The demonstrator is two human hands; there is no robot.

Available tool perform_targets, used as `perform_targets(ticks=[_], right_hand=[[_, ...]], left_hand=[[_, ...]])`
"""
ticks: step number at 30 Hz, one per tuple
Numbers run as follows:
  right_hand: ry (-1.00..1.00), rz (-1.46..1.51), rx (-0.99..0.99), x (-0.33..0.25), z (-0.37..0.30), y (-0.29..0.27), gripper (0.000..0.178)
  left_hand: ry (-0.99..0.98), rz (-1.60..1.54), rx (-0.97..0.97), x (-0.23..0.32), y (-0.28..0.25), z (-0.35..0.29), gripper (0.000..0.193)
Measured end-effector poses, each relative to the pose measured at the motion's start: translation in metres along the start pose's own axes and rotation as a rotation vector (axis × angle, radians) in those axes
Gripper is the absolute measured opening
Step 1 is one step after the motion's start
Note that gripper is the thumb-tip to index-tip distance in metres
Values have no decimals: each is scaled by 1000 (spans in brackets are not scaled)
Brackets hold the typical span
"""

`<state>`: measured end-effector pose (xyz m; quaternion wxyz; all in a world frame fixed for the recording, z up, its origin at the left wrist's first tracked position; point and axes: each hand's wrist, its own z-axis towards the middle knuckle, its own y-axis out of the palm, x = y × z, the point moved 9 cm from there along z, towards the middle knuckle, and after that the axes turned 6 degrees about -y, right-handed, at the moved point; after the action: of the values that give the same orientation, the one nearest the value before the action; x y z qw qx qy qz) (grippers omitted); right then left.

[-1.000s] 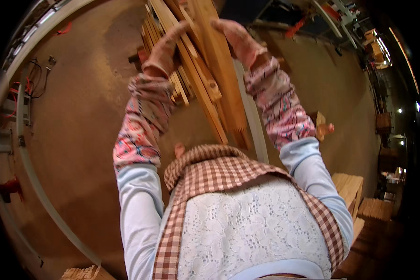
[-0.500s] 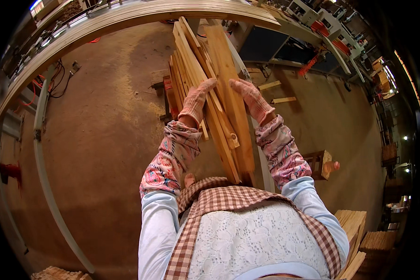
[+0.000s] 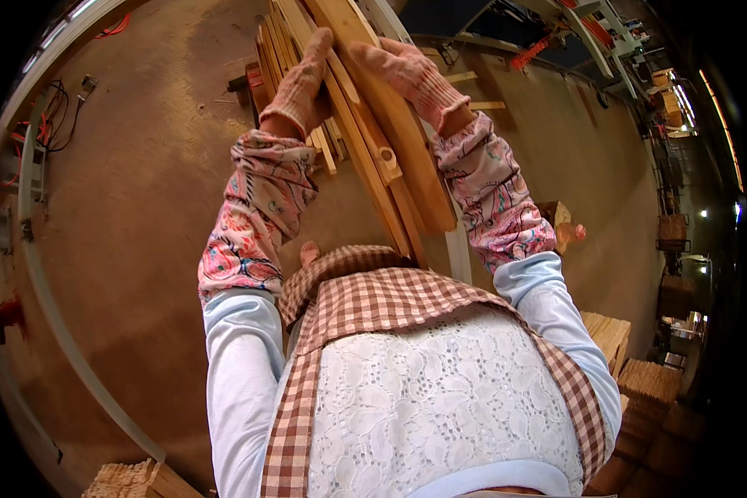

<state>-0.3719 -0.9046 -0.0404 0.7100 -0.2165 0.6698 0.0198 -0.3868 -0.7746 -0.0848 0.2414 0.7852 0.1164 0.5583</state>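
Observation:
A wide wooden board [image 3: 407, 153] slants down toward my apron, on top of several narrower wooden strips [image 3: 365, 158]. One narrow strip has a dark knot near its lower end. My right hand [image 3: 402, 75], in a pinkish knitted glove, grips the wide board's right edge, thumb over its face. Along the left side of the pile, my gloved left hand [image 3: 303, 79] closes on a narrow wooden strip, its fingers partly hidden. The far ends of the boards run out of the picture.
More strips lie on a red and dark support [image 3: 257, 87] left of the pile. A pale metal rail [image 3: 459, 253] runs under the boards. Loose offcuts [image 3: 485, 105] lie on the floor at right. Stacked wood [image 3: 610, 336] stands by my right elbow, cables [image 3: 58, 116] at far left.
The view has tilted down, so the hands and boards appear higher and the long beam has mostly left the picture. Both hands remain at the pile's sides.

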Motion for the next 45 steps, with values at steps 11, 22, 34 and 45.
perform_targets(ticks=[11, 22, 34, 45], right_hand=[[151, -26, 56, 42, 9, -18, 61], [140, -167, 39, -5, -3, -6, 48], [-157, -450, 53, -77, -38, -45, 32], [-350, -833, 155, -81, -70, 83, 43]], left_hand=[[-163, -411, 191, -16, 3, 8, 52], [-21, -335, 71, -28, -26, 25, 53], [96, -389, -84, -5, -6, -16, 57], [275, -618, -236, -48, -57, -14, 75]])
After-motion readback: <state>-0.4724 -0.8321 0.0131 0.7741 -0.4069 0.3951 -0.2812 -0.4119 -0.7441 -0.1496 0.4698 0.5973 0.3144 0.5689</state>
